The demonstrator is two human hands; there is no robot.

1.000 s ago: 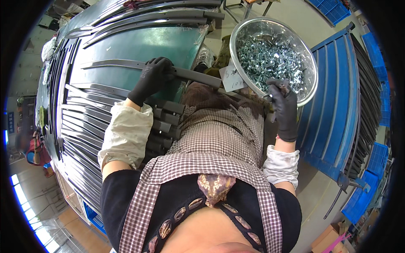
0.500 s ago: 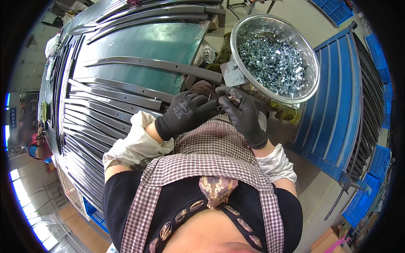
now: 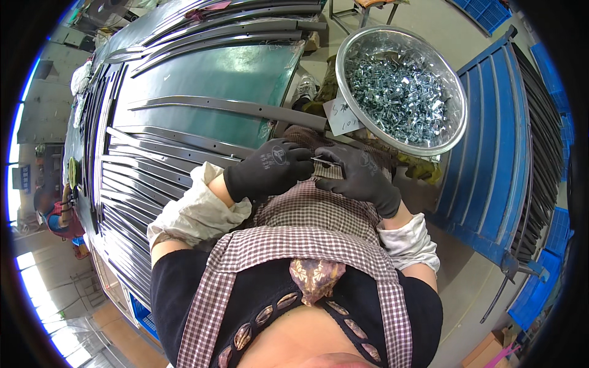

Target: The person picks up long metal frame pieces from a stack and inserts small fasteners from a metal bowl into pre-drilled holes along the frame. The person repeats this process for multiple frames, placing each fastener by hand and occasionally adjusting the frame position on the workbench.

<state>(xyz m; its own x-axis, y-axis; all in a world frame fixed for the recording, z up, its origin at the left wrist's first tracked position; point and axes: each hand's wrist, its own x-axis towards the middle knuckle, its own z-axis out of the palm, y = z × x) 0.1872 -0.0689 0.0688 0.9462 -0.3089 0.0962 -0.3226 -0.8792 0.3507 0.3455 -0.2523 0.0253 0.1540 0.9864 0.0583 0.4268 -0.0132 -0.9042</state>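
Both my hands wear black gloves and meet in front of my checked apron (image 3: 319,211). My left hand (image 3: 270,170) is closed, its fingertips pinched at one end of a small, thin metal piece (image 3: 326,162). My right hand (image 3: 359,175) curls its fingers over the other end, with the thumb lower and apart from them. The piece's exact shape is too small to make out. To the upper right stands a round metal bowl (image 3: 454,126) full of small shiny metal clips (image 3: 399,92).
Long dark metal strips (image 3: 141,168) lie across a green-topped table (image 3: 233,64) on the left. One strip (image 3: 245,109) reaches past its edge toward my lap. A white card (image 3: 341,118) leans by the bowl. A blue metal rack (image 3: 485,147) with dark strips stands at right.
My right hand has turned and its thumb has moved down, away from the fingers. A thin metal piece now shows between the hands. My left hand's fingers have curled further in.
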